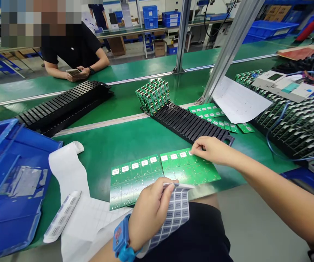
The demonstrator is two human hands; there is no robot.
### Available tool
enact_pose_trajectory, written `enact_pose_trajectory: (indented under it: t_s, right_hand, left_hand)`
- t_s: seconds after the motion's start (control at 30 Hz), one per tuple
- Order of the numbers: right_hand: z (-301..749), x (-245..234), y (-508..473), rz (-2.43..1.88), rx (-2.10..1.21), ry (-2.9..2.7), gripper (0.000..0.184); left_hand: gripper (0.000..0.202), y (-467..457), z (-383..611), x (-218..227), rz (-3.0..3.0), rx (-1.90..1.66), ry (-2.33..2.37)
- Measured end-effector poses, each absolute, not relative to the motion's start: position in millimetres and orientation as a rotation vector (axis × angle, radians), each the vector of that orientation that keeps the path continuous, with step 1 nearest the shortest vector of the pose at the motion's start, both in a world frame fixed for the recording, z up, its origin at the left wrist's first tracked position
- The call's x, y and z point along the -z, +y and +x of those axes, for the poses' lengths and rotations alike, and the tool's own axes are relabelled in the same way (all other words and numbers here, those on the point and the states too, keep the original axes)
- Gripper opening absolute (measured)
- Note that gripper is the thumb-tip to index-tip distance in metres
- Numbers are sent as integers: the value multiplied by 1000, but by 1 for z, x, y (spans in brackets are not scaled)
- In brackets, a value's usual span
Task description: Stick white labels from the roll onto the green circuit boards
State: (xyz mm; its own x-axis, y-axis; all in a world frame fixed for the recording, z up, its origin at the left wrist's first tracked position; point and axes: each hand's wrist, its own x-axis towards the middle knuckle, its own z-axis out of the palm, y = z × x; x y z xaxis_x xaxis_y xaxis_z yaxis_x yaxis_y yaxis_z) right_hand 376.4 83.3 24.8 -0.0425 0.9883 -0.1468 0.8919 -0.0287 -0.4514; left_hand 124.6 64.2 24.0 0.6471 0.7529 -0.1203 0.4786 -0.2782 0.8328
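Note:
My left hand (152, 207) is closed on a sheet of small printed labels (177, 209), which hangs down over my lap. Two green circuit board panels lie side by side at the table's front edge. On the left panel (135, 178), a row of white labels runs along the upper part. The right panel (189, 169) carries several labels in its upper row. My right hand (210, 149) is over this row's right part, thumb and forefinger pinched at a label. The fingers partly hide that label, so whether it is stuck down I cannot tell.
Behind the panels stands a black slotted rack (189, 120) with upright circuit boards (154, 96). Another black rack (69, 103) lies at left. A blue bin (12, 182) and label backing paper (72, 174) are nearby. Across the table sits a person (77, 47) holding a phone.

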Motion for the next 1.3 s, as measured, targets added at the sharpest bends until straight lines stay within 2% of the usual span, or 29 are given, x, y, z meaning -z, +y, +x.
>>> enact_pose_trajectory:
  t_s: [0.07, 0.13, 0.17, 0.23, 0.33, 0.4, 0.8, 0.9, 1.1, 1.23, 1.3]
  right_hand:
    - [376, -26, 81, -2029, -302, -2140, 18]
    - [381, -31, 80, -2062, -30, -2128, 29]
    - [385, -33, 80, -2062, -1, -2089, 36]
    - [395, -40, 81, -2010, -225, -2029, 40]
    - [407, -44, 82, -1881, -833, -1962, 36]
    - [410, -42, 80, -1863, -1018, -1914, 37]
    - [405, -25, 77, -1790, -920, -1875, 31]
    - [399, -22, 74, -1801, -753, -1970, 26]
    - [385, -8, 58, -1891, 23, -2233, 18]
    - [373, -8, 49, -1897, 260, -2118, 19]
    - [360, -17, 44, -1801, 201, -2007, 19]
  left_hand:
    - [19, 63, 125, -25, 1965, -349, 970]
    - [19, 63, 125, -26, 1984, -338, 979]
    - [20, 62, 125, -26, 1990, -339, 990]
    - [21, 62, 126, -26, 1992, -346, 1019]
    - [22, 62, 126, -25, 1996, -362, 1050]
    - [23, 62, 127, -23, 2019, -375, 1075]
    - [25, 64, 128, -21, 2155, -336, 1015]
    - [24, 64, 127, -24, 2127, -311, 1007]
    - [22, 65, 123, -31, 1945, -322, 978]
    - [25, 67, 121, -32, 1865, -358, 922]
    - [27, 68, 120, -31, 1843, -375, 891]
